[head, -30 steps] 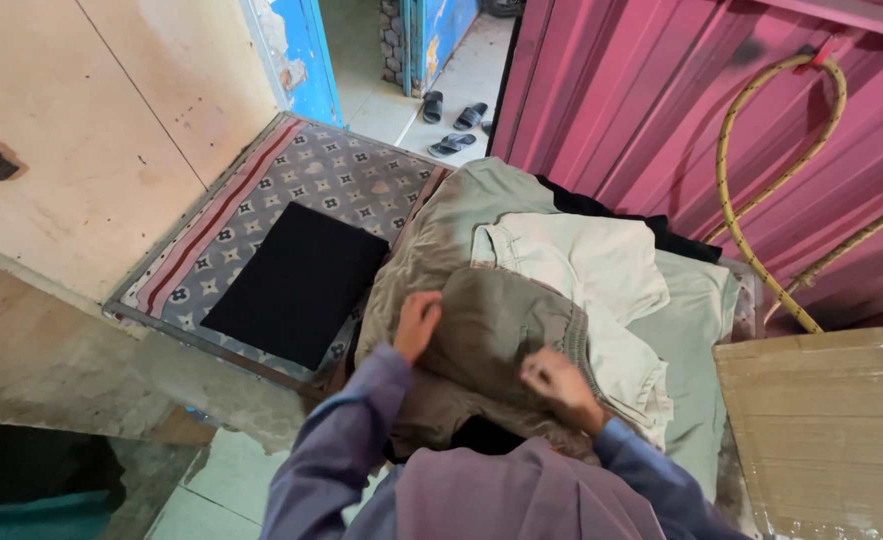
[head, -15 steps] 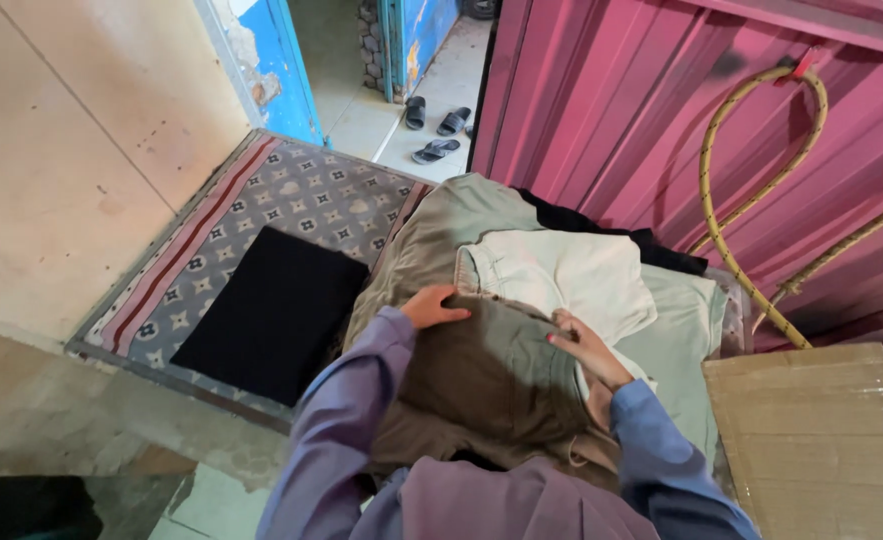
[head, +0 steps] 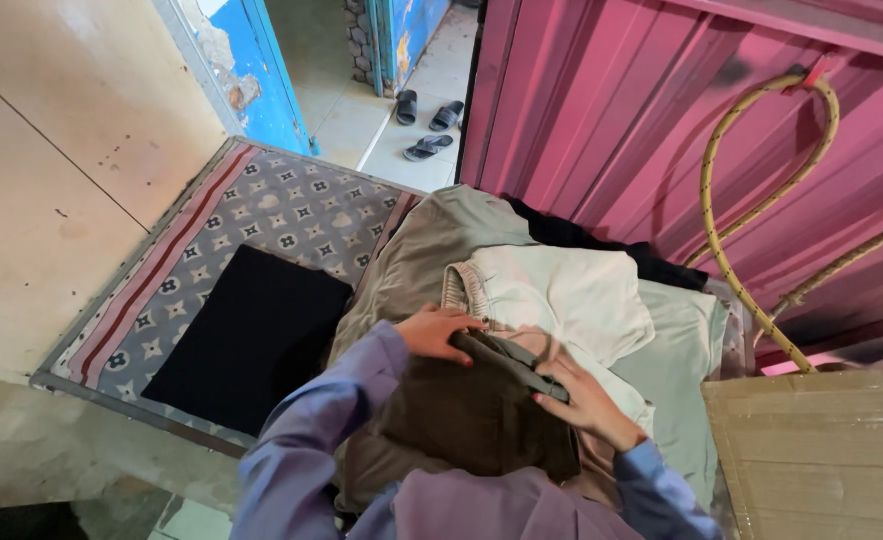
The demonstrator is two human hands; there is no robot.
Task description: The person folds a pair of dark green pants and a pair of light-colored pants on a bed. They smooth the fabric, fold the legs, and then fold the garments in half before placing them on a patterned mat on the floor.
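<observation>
A dark brown-olive garment [head: 471, 415] lies folded on top of a pile of clothes, right below me. My left hand [head: 436, 331] grips its upper left edge. My right hand [head: 583, 398] holds its upper right edge, fingers curled over the fold. Under it lie a cream garment with an elastic waistband [head: 561, 295], a pale green cloth [head: 676, 380] and a khaki garment [head: 441, 245]. My lilac sleeves cover both forearms.
A folded black cloth [head: 251, 335] lies on a patterned mat [head: 291, 205] to the left. A pink corrugated metal wall [head: 661, 110] with a yellow hose [head: 721, 230] stands behind. A taped cardboard box [head: 821, 450] sits at right. Sandals [head: 426, 110] lie by the blue door frame [head: 261, 80].
Both hands have slid to the top edge of the dark garment, folding it down over itself. The camera has moved closer and tilted slightly left.
</observation>
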